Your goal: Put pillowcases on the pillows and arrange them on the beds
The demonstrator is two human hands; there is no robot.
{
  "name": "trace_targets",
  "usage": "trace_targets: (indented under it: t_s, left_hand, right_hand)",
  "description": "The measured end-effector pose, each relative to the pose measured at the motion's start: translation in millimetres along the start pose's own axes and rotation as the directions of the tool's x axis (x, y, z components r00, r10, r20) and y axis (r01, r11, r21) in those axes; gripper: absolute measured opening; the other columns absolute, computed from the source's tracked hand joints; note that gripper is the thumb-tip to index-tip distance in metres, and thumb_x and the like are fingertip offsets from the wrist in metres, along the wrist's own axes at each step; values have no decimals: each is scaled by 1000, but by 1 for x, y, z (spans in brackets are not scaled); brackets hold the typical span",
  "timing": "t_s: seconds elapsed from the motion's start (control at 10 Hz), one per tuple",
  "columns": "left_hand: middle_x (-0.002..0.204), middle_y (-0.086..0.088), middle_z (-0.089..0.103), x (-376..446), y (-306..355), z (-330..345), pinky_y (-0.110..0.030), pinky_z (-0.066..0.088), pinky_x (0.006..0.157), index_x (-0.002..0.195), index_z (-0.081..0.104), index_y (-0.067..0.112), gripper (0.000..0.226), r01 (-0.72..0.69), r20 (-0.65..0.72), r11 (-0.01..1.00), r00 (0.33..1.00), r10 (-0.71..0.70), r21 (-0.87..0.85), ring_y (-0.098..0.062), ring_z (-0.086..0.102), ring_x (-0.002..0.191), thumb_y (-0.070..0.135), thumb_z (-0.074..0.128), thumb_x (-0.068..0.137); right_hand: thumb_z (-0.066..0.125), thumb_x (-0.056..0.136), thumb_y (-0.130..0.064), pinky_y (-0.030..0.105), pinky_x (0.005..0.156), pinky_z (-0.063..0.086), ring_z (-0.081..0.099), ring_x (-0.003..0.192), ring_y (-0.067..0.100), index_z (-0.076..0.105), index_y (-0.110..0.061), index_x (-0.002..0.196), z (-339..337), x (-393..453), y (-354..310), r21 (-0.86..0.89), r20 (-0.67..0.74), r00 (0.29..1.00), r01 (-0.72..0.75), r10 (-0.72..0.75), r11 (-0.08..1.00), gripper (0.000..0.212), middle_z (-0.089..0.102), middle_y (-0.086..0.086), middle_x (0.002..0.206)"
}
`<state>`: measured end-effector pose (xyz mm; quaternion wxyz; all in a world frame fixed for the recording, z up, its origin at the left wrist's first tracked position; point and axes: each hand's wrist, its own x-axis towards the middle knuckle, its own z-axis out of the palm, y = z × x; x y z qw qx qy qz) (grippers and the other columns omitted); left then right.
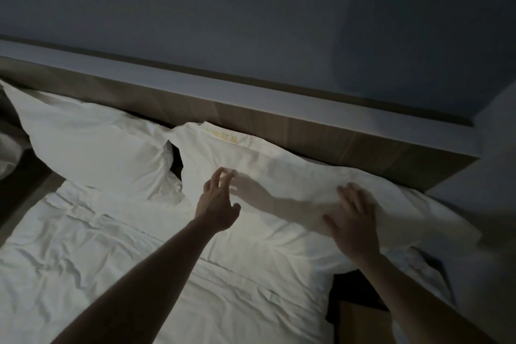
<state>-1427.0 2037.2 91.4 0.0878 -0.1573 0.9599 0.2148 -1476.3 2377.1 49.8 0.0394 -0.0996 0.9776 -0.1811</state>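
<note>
Two white cased pillows lie at the head of a bed with white sheets point(111, 260). The left pillow point(92, 142) leans against the wooden headboard point(307, 131). The right pillow point(279, 176) carries a small yellow label near its top edge. My left hand point(219, 201) hovers just over the right pillow's lower left part, fingers spread and relaxed. My right hand point(353, 220) lies flat on the pillow's right part with its fingers straight. The room is dim.
A dark wall rises above the headboard's pale ledge point(251, 84). A dark gap and a brown surface point(360, 318) show at the bed's right edge. A dark strip of floor point(22, 190) runs along the left side, with white fabric point(8, 156) beyond it.
</note>
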Motion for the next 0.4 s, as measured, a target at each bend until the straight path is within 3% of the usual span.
trace_targets:
  t_s: [0.2,0.3,0.4]
  left_hand:
    - [169,2,20,-14,-7,1,-44,39,117,155,37,25,77,35,184,995,981,-52,93,-30,35,148,34,67,85]
    - [168,-5,28,-28,-17,1,-39,29,124,156,37,22,77,83,188,995,978,-93,58,-27,33,152,36,66,87]
    - [167,-7,31,-60,-24,0,-36,26,124,156,40,22,74,78,163,996,983,-83,33,-24,32,153,36,68,89]
  right_hand:
    - [66,85,-48,60,119,25,25,154,30,45,-23,152,-1,-14,-15,50,78,997,-10,6,999,74,32,4,165]
    - [60,82,-52,58,119,26,29,152,28,49,-24,149,1,-14,-16,181,76,994,-89,76,980,73,39,3,161]
    - [66,86,-44,56,119,31,31,151,30,51,-23,147,-4,-19,-24,239,135,990,-64,32,969,67,39,5,161]
